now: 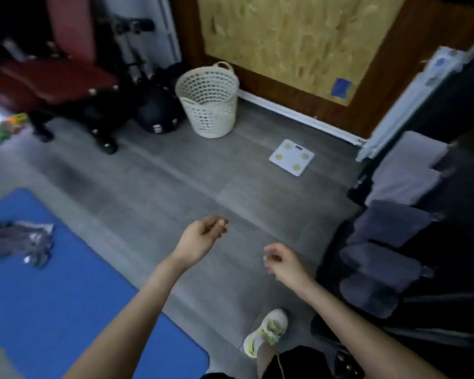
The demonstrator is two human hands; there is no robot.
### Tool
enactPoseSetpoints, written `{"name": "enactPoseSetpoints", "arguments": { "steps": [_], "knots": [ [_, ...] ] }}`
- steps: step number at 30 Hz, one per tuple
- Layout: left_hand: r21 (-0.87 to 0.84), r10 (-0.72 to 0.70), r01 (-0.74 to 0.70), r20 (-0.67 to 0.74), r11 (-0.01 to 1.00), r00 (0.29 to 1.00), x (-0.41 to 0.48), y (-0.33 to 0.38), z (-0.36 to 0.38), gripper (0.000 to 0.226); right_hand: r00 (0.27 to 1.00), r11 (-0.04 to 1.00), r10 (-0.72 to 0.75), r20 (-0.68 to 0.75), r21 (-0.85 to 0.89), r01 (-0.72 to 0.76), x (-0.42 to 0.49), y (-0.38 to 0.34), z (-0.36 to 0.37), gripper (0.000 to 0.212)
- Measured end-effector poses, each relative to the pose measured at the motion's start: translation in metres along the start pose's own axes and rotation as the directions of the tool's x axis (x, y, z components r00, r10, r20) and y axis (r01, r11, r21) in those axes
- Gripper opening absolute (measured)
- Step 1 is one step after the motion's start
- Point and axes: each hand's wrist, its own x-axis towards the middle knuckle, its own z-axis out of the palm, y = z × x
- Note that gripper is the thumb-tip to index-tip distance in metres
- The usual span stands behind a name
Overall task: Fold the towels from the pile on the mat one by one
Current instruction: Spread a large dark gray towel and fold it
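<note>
A crumpled pile of grey towels (17,240) lies on the blue mat (66,302) at the left. Several folded grey towels (389,225) sit stacked on dark shelves at the right. My left hand (203,235) hovers over the grey floor in the middle, fingers loosely curled, holding nothing. My right hand (282,259) hangs a little lower and to the right, also loosely curled and empty. Both hands are well away from the pile and from the shelves.
A cream laundry basket (207,98) stands by the back wall. A white bathroom scale (292,157) lies on the floor. A red bench (52,83) and a black ball (156,110) are at the back left. My shoe (266,330) is below my hands.
</note>
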Motion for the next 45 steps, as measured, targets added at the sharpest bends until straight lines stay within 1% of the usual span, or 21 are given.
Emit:
{"name": "enactPoseSetpoints", "arguments": {
  "steps": [3,5,7,9,13,16,20,22,24,26,28,31,34,35,37,39,41,43,45],
  "knots": [
    [-0.083,-0.093,0.08,-0.169,0.993,0.981,-0.075,-0.043,-0.051,0.019,0.981,0.99,-0.064,0.185,-0.11,0.086,-0.014,-0.017,0.057,0.021],
    [-0.125,-0.168,0.142,-0.232,0.982,0.958,-0.132,-0.072,-0.081,0.021,0.951,0.978,-0.073,0.299,-0.163,0.127,-0.032,-0.025,0.097,0.017],
    [-0.153,-0.243,0.205,-0.296,0.967,0.924,-0.19,-0.105,-0.106,0.02,0.907,0.96,-0.083,0.412,-0.213,0.184,-0.052,-0.03,0.135,0.019],
    [-0.183,-0.312,0.26,-0.374,0.948,0.873,-0.242,-0.138,-0.126,0.02,0.868,0.939,-0.081,0.491,-0.255,0.232,-0.069,-0.034,0.17,0.022],
    [-0.29,-0.46,0.36,-0.489,0.887,0.741,-0.335,-0.186,-0.145,0.019,0.767,0.87,-0.042,0.641,-0.353,0.343,-0.095,-0.044,0.226,0.022],
    [-0.371,-0.537,0.388,-0.556,0.843,0.634,-0.391,-0.206,-0.147,0.019,0.692,0.804,-0.023,0.722,-0.398,0.442,-0.107,-0.064,0.263,0.023],
    [-0.51,-0.632,0.373,-0.634,0.775,0.445,-0.452,-0.221,-0.137,0.02,0.591,0.697,0.023,0.806,-0.437,0.569,-0.114,-0.089,0.313,0.02],
    [-0.551,-0.658,0.361,-0.655,0.752,0.372,-0.478,-0.229,-0.129,0.018,0.554,0.653,0.044,0.832,-0.443,0.614,-0.119,-0.097,0.339,0.023],
    [-0.587,-0.683,0.351,-0.656,0.729,0.321,-0.501,-0.242,-0.123,0.017,0.52,0.595,0.047,0.853,-0.442,0.671,-0.128,-0.105,0.365,0.029],
    [-0.614,-0.702,0.342,-0.649,0.711,0.294,-0.523,-0.258,-0.121,0.016,0.491,0.549,0.061,0.869,-0.44,0.711,-0.144,-0.112,0.391,0.033],
    [-0.632,-0.715,0.336,-0.641,0.698,0.279,-0.545,-0.276,-0.124,0.016,0.471,0.526,0.078,0.879,-0.438,0.729,-0.162,-0.116,0.421,0.033],
    [-0.645,-0.717,0.315,-0.641,0.697,0.273,-0.579,-0.315,-0.137,0.017,0.476,0.498,0.104,0.873,-0.46,0.736,-0.189,-0.115,0.472,0.031],
    [-0.665,-0.714,0.261,-0.643,0.7,0.278,-0.615,-0.359,-0.17,0.017,0.535,0.495,0.082,0.841,-0.5,0.711,-0.214,-0.115,0.534,0.031],
    [-0.67,-0.711,0.24,-0.645,0.703,0.281,-0.63,-0.372,-0.184,0.017,0.564,0.495,0.069,0.823,-0.519,0.697,-0.224,-0.116,0.554,0.03],
    [-0.688,-0.711,0.2,-0.628,0.697,0.317,-0.663,-0.395,-0.214,0.017,0.638,0.515,0.062,0.768,-0.572,0.639,-0.247,-0.114,0.589,0.031],
    [-0.694,-0.707,0.192,-0.606,0.694,0.366,-0.702,-0.413,-0.243,0.017,0.708,0.573,0.071,0.702,-0.61,0.547,-0.279,-0.113,0.617,0.032],
    [-0.668,-0.685,0.202,-0.62,0.717,0.381,-0.74,-0.437,-0.277,0.016,0.753,0.616,0.048,0.657,-0.613,0.495,-0.309,-0.116,0.651,0.031],
    [-0.664,-0.691,0.212,-0.634,0.717,0.347,-0.768,-0.457,-0.31,0.017,0.768,0.632,0.02,0.64,-0.603,0.486,-0.331,-0.125,0.676,0.031],
    [-0.682,-0.707,0.202,-0.635,0.702,0.312,-0.795,-0.478,-0.343,0.019,0.771,0.656,0.022,0.637,-0.591,0.469,-0.354,-0.133,0.701,0.031]
  ]
}}
